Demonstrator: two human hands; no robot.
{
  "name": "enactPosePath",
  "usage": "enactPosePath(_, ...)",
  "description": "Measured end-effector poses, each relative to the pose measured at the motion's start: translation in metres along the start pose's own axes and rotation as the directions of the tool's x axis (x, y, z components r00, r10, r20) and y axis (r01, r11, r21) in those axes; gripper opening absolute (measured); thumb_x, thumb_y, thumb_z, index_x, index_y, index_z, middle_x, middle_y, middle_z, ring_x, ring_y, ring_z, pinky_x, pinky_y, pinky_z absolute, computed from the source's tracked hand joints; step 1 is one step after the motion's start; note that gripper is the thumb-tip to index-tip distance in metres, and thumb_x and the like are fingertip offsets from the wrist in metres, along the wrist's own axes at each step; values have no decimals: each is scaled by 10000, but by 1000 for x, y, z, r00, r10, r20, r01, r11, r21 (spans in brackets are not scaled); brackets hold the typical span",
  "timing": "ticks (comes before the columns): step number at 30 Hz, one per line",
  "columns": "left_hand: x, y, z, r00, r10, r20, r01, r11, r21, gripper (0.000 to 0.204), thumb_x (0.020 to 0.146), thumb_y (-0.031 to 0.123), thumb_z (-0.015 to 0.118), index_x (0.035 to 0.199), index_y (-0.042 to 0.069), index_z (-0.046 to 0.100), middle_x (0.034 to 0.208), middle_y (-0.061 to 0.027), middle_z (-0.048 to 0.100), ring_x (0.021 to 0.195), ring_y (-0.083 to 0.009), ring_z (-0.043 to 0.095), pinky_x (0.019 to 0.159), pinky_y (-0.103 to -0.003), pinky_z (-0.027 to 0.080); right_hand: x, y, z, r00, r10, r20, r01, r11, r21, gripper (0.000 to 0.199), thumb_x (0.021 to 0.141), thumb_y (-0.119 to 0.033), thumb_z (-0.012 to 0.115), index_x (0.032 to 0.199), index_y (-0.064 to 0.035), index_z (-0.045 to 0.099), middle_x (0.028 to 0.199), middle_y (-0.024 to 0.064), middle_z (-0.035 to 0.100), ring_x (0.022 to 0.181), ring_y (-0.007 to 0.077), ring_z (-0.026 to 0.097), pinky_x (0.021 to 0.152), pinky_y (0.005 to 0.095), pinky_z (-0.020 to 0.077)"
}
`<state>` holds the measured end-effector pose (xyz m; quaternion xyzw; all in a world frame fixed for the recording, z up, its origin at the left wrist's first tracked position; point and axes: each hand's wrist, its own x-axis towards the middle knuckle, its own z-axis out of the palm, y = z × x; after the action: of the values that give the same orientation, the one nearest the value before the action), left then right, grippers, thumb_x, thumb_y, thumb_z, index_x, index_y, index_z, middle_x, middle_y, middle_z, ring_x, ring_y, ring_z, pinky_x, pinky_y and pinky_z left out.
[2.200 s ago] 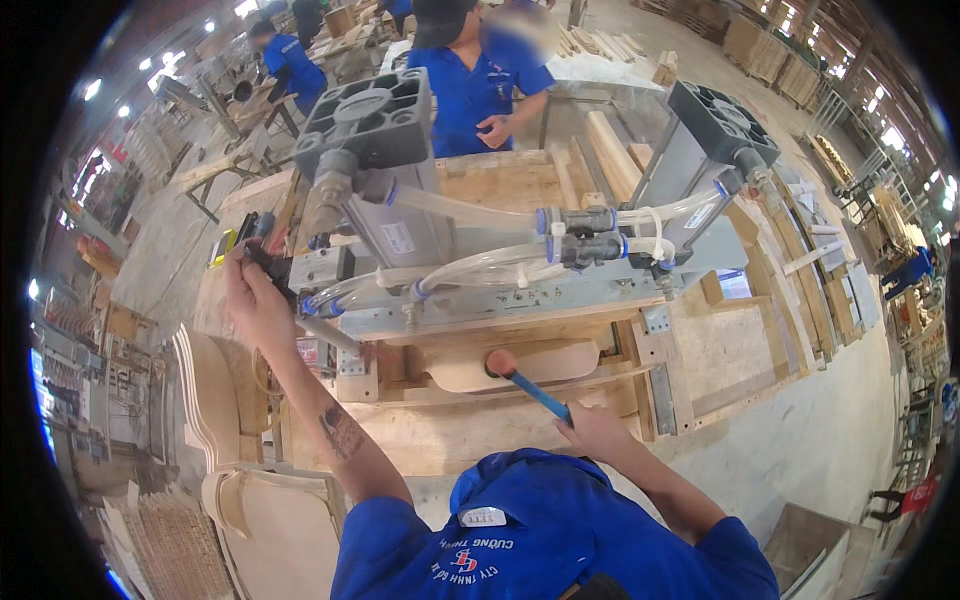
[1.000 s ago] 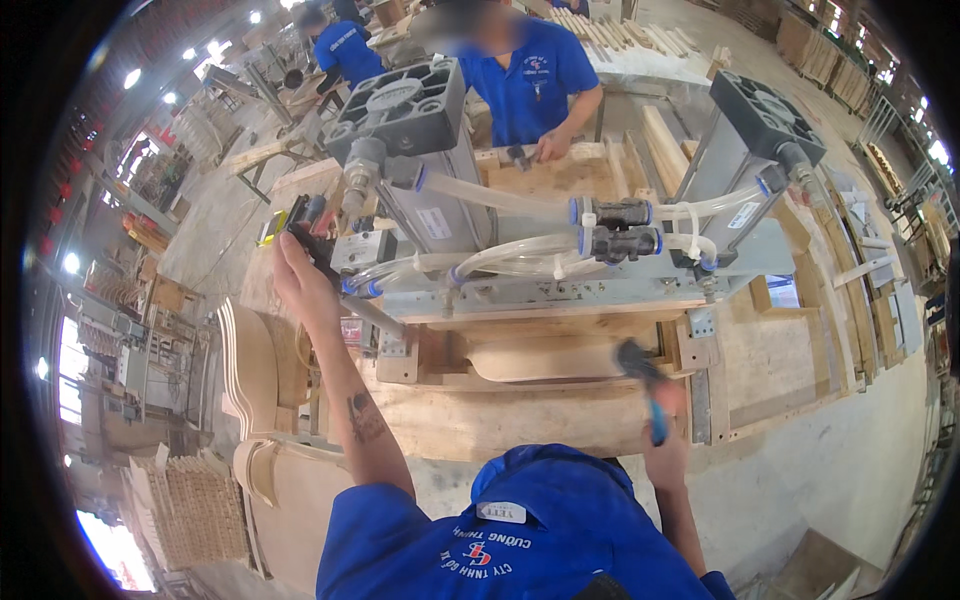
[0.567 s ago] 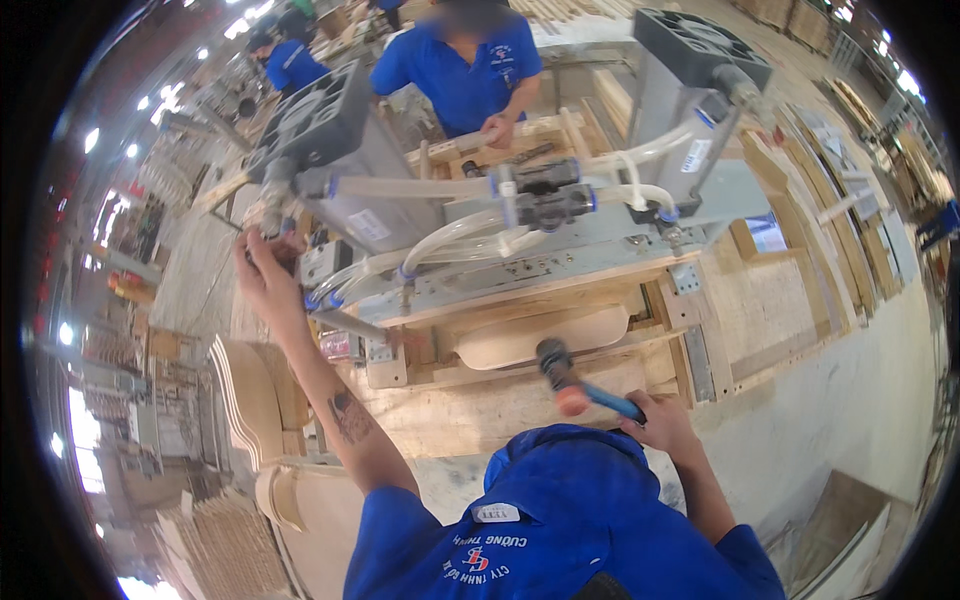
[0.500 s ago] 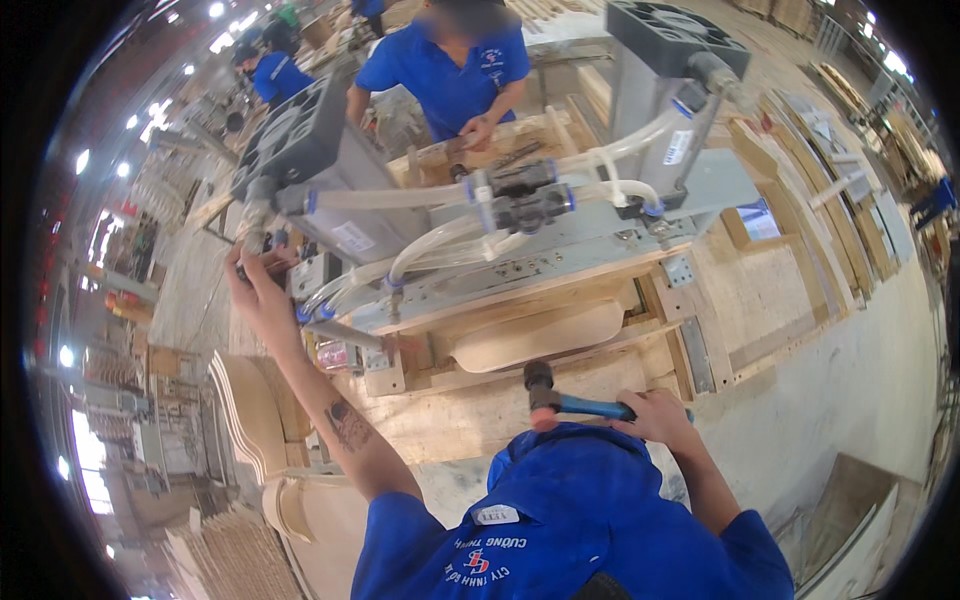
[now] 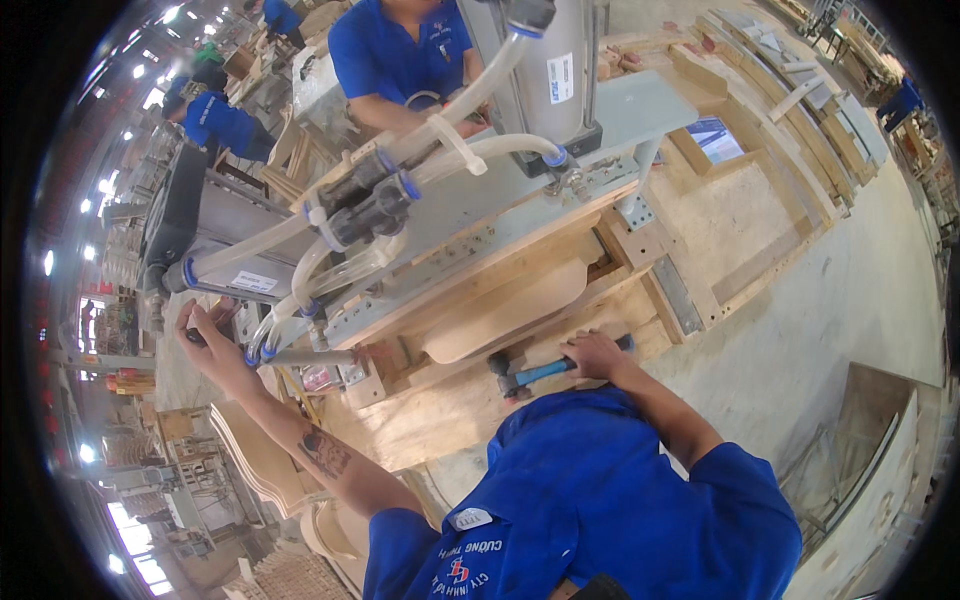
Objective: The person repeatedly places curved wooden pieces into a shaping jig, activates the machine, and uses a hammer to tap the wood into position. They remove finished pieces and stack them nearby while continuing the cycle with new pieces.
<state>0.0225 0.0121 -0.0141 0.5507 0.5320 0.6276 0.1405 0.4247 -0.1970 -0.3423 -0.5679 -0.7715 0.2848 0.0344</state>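
Note:
My left hand [image 5: 215, 345] is closed around a small black knob or lever [image 5: 195, 337] at the left end of a pneumatic press; its lower part is hidden by my fingers. My right hand [image 5: 595, 357] grips the blue handle of a mallet [image 5: 545, 372], whose dark head with a reddish face lies low over the wooden bed [image 5: 430, 425]. Between the hands, a pale curved plywood piece [image 5: 510, 318] sits in the wooden mould, below the press's grey steel beam [image 5: 480, 240].
Two air cylinders [image 5: 245, 225] rise from the beam, linked by clear hoses [image 5: 460, 100] with black fittings. A co-worker in a blue shirt [image 5: 400, 55] stands across the press. Curved plywood sheets [image 5: 255, 455] are stacked at lower left. A wooden frame [image 5: 745, 200] extends right.
The view has turned and the press appears shifted left. My right hand has lowered the mallet toward the wooden bed. My left hand stays at the knob.

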Motion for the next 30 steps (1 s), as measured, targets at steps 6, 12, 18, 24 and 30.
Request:
enactPosePath(6,0,-2,-2,997,34,-70,-27,995,92,269,991,222,533,1152,8,529,858,-152,671,801,-185,646,759,-293,510,-11,9,21,967,-8,-254,5,1000,-13,418,728,-348,736,1082,-148,641,1023,104,609,1046,313,544,934,469,418)
enactPosePath(12,-3,0,1,994,95,-57,-91,994,67,259,968,205,579,1142,15,549,835,-94,642,736,-142,594,682,-263,475,-12,3,38,947,244,-208,-221,967,129,350,785,-341,696,1068,-153,614,849,155,683,875,340,651,806,483,481)
enactPosePath(18,-4,-2,-3,994,53,-91,-52,999,18,277,945,205,617,1134,14,552,854,-77,629,746,-137,585,689,-272,476,-5,11,33,945,295,-140,-258,938,233,301,801,-364,680,930,-100,614,725,179,659,739,357,656,637,461,508)
enactPosePath(24,-7,12,4,994,90,-62,-83,991,106,234,971,178,568,1120,-1,544,796,-136,677,733,-149,633,713,-261,496,12,32,36,990,142,22,-138,890,434,378,816,-383,678,774,-9,648,733,196,644,673,390,611,621,435,478)
enactPosePath(30,-5,11,6,990,85,-108,-75,992,98,258,967,188,572,1109,-26,545,769,-135,668,709,-157,633,696,-263,501,21,45,42,954,285,88,-261,654,710,370,899,-326,603,778,22,636,645,173,594,574,258,581,579,372,452)
